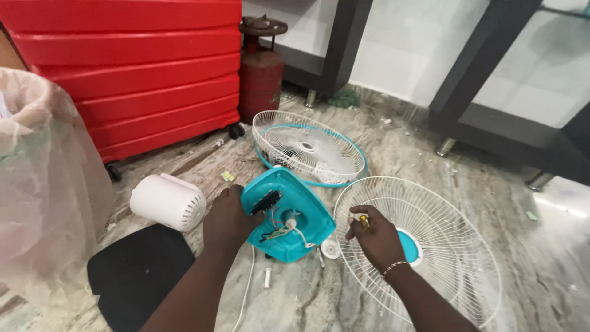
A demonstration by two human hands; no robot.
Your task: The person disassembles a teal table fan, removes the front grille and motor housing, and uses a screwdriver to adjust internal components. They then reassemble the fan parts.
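At the far left stands a bin lined with a thin translucent plastic bag (pixel 43 184), and behind it a big red ribbed plastic case on small wheels (pixel 135 67). Below the case, a white cylindrical plastic motor cover with slotted vents (pixel 167 201) lies on its side on the marble floor (pixel 541 264), just above a flat black pad (pixel 138 270). My left hand (pixel 227 218) is clamped on the left edge of the turquoise plastic fan base (pixel 289 218), which sits tipped up on the floor in the middle with its open underside, wires and a black part facing me. A white cord (pixel 247 289) trails down from it, and a small white round cap (pixel 330 248) lies just beside its lower right corner. Behind stands a dark red gas cylinder (pixel 260 74), and in front of that a white wire fan guard with a turquoise rim (pixel 310 147) lies flat. My right hand (pixel 376 237) is closed around a small yellow-tipped tool (pixel 364 222), perhaps a screwdriver, though most of it is hidden. That hand hovers over the left edge of a second white wire fan guard with a turquoise centre disc (pixel 430 246).
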